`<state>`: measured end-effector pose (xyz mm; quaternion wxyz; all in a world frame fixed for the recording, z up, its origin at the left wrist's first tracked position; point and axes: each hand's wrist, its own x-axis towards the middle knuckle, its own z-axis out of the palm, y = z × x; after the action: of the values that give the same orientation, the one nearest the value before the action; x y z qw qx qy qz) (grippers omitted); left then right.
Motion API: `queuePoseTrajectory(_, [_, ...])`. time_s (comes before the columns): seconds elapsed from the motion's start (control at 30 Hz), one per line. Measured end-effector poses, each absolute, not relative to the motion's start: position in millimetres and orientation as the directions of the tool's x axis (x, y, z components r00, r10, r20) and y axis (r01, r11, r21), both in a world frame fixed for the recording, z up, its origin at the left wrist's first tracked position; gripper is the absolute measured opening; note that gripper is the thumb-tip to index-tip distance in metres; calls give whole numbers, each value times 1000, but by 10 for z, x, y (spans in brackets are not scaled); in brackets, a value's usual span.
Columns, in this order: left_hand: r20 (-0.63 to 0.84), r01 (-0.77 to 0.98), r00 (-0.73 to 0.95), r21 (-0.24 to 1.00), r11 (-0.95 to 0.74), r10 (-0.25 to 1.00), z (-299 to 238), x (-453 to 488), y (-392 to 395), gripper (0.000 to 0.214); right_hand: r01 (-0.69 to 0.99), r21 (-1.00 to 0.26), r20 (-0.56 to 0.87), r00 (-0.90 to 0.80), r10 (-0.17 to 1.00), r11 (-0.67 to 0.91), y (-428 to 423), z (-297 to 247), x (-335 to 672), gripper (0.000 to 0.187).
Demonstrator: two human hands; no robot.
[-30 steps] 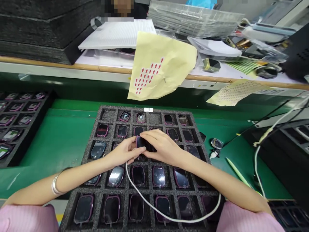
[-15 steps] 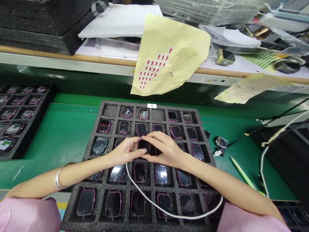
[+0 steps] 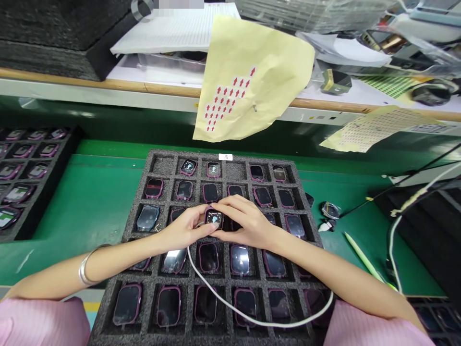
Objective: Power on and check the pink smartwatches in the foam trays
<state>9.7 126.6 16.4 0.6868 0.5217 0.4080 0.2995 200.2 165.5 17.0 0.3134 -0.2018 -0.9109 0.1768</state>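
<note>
Between both hands is a smartwatch body (image 3: 213,219) with a purple frame, its screen lit with a pale figure. My left hand (image 3: 189,224) grips its left side, thumb over the lower edge of the glass. Fingers of my right hand (image 3: 248,222) close on its top and right edge. From under my left hand a white cable (image 3: 201,278) curves down and right across the tray; its end at the watch is hidden. Below lies a black foam tray (image 3: 153,278) with several purple-framed watches in its compartments, plus one blue watch (image 3: 148,218) at the left.
A second foam tray (image 3: 27,231) of watches stands at the left on the green table (image 3: 90,192). At right lie a green pen (image 3: 363,254), a coiled cable (image 3: 330,210) and a white plug (image 3: 326,226). A yellow sheet (image 3: 252,86) hangs from the shelf edge (image 3: 162,90).
The held watch's screen was dark and now shows a lit display. Both hands keep nearly the same grip; the whole view has shifted slightly.
</note>
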Motion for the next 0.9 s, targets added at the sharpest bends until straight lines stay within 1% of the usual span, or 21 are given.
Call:
queuePoseTrajectory(0.07, [-210, 7, 502, 971, 239, 839, 138, 93, 1264, 30, 237, -463, 497, -729, 471, 854, 1692, 205, 2021, 40])
queuePoseTrajectory(0.13, [-187, 4, 535, 976, 219, 824, 98, 83, 1260, 36, 216, -499, 490, -729, 478, 840, 1798, 264, 2063, 39])
queuePoseTrajectory(0.17, [-192, 7, 557, 974, 227, 808, 76, 78, 1258, 40, 221, -519, 493, -712, 500, 826, 1880, 294, 2093, 39])
queuePoseTrajectory(0.23, [-221, 14, 586, 965, 263, 780, 37, 70, 1256, 46, 283, -539, 522, -627, 578, 793, 2094, 334, 2167, 39])
queuePoseTrajectory(0.3, [-239, 10, 586, 957, 288, 774, 12, 70, 1255, 46, 416, -507, 534, -535, 654, 755, 2333, 329, 2251, 35])
queuePoseTrajectory(0.37, [-239, -2, 574, 956, 294, 783, -1, 79, 1254, 44, 554, -403, 457, -568, 685, 729, 2539, 296, 2336, 33])
queuePoseTrajectory(0.47, [-226, -26, 563, 957, 290, 795, -12, 99, 1251, 41, 617, -286, 305, -667, 680, 733, 2709, 310, 2469, 38])
queuePoseTrajectory(0.53, [-211, -38, 559, 959, 279, 802, -22, 111, 1248, 39, 599, -260, 259, -712, 653, 757, 2741, 407, 2579, 41])
queuePoseTrajectory(0.6, [-204, -36, 563, 962, 271, 801, -32, 121, 1244, 39, 588, -234, 200, -751, 630, 775, 2747, 533, 2706, 35])
queuePoseTrajectory(0.67, [-206, -26, 565, 964, 266, 799, -33, 127, 1242, 38, 621, -198, 98, -757, 646, 758, 2758, 613, 2824, 28])
queuePoseTrajectory(0.7, [-205, -22, 564, 965, 262, 800, -24, 129, 1243, 37, 649, -180, 43, -746, 665, 739, 2768, 620, 2868, 28])
queuePoseTrajectory(0.77, [-219, -7, 565, 963, 270, 796, 17, 133, 1253, 35, 696, -150, -45, -714, 699, 702, 2795, 576, 2917, 34])
queuePoseTrajectory(0.83, [-269, 30, 580, 951, 309, 769, 85, 143, 1280, 33, 710, -147, -71, -702, 709, 689, 2817, 509, 2914, 37])
queuePoseTrajectory(0.9, [-325, 76, 604, 932, 353, 728, 157, 162, 1318, 32, 710, -148, -44, -700, 712, 689, 2812, 486, 2874, 35])
